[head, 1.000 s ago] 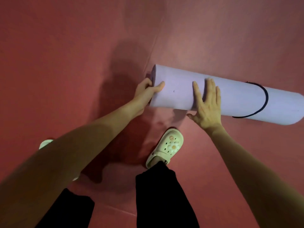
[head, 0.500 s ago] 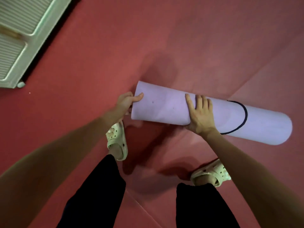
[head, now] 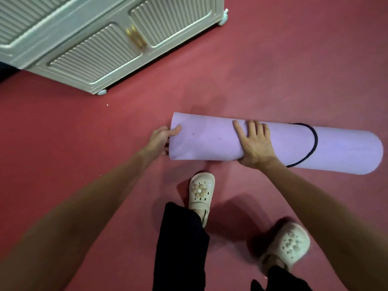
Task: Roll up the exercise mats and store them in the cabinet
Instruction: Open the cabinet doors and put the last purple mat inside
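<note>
Dull red floor [head: 273,70] spreads across the whole view, smooth and matte, with a tiny white speck [head: 107,105] lying on it at the left. Far left stands a cream cabinet with ribbed door panels [head: 94,57], set at a slant to the view. Its two doors are closed, and a pair of brass handles [head: 136,37] sit side by side where they meet. Small pale feet [head: 102,92] carry its corners. Soft shadows fall on the near floor.
</note>
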{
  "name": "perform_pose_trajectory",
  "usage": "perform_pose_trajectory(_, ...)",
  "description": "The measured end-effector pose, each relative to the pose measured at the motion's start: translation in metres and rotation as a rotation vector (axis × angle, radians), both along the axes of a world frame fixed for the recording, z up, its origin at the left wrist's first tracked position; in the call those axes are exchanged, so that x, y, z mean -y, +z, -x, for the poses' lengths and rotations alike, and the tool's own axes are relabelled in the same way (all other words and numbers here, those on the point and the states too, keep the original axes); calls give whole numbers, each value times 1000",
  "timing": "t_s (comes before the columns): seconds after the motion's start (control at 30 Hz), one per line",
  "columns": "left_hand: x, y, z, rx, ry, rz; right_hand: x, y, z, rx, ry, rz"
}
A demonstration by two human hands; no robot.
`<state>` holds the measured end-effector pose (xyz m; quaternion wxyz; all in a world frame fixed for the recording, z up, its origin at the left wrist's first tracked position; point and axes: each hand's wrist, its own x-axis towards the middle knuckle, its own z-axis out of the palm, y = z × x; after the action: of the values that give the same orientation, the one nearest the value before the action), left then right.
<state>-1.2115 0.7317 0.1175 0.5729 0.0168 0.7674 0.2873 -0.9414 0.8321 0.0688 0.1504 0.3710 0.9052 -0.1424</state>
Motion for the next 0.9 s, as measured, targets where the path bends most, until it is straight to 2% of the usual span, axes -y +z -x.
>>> perform_pose_trajectory(0.13, -10, -28, 43, -33, 85, 38, -25, -19, 56, 52, 68, -6)
perform_pose_trajectory(0.3, -15, -77, 52, -107, 206, 35, -46, -46, 90, 212, 159, 56)
perform_pose_trajectory(0.5, -35, -115, 40, -182, 36, 14, -50, -76, 67, 289, 60, 130)
perform_pose_trajectory(0.63, -39, -131, 20, -240, 63, 48, -39, -81, 56, 328, 36, 133)
perform_pose_trajectory(0.7, -40, -139, 15, -272, 76, 73, -39, -84, 63, 361, 18, 141)
perform_pose_trajectory(0.83, -34, -154, 24, -312, -75, 99, -45, -91, 91, 506, 46, 197)
perform_pose_trajectory(0.9, -32, -159, 36, -275, -109, 94, -52, -98, 108, 449, -38, 309)
